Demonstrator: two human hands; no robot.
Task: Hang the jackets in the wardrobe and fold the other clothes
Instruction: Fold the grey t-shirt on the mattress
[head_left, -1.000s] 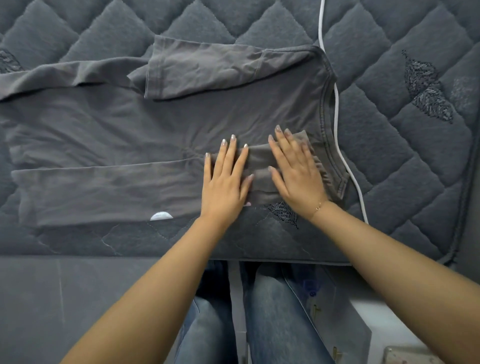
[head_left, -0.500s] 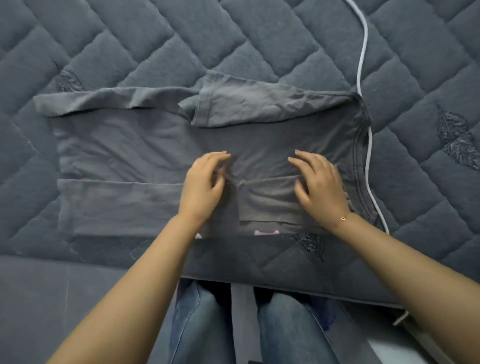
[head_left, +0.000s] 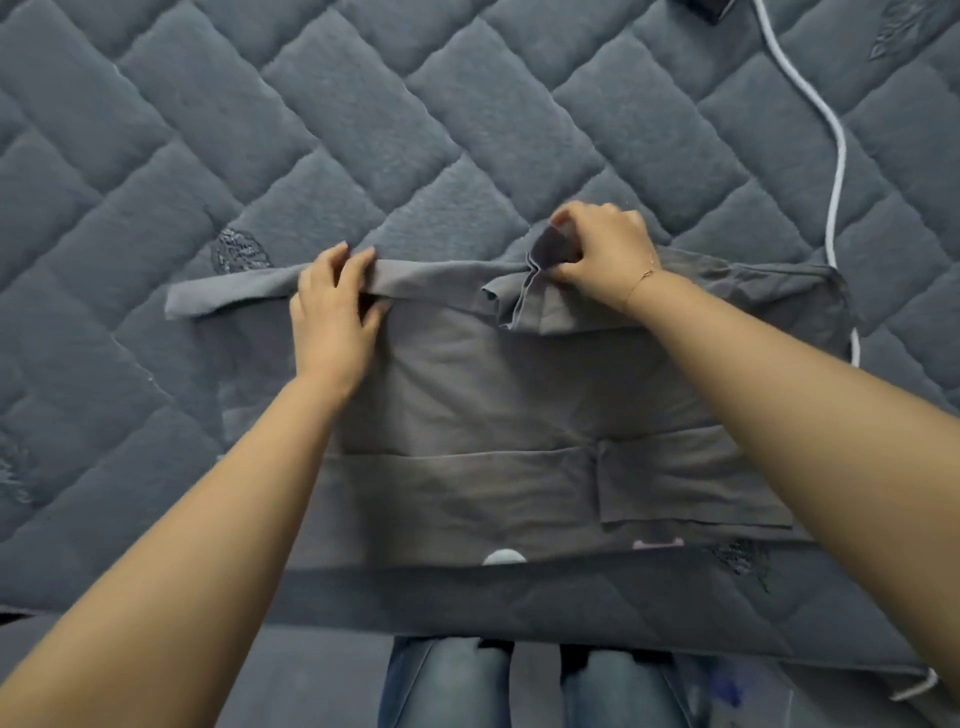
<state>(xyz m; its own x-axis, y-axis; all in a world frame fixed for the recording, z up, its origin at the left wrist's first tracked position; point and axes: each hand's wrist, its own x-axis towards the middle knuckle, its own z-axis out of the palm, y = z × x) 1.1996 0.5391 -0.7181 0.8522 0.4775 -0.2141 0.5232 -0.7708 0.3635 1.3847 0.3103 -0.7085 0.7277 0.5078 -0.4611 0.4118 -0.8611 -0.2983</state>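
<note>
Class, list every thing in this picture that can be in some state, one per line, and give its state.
Grey T-shirt: spread flat on the mattress, near side and near sleeve already folded in, far side not yet folded.
Far sleeve: bunched, lifted.
Left hand: grips the shirt's far edge.
Right hand: pinches the far sleeve.
White cable: lies loose across the quilted mattress.

Single head-worn wide-angle view, looking steeply down and forward, close over the quilted mattress (head_left: 363, 130); person's own knees (head_left: 447, 680) at bottom edge
</note>
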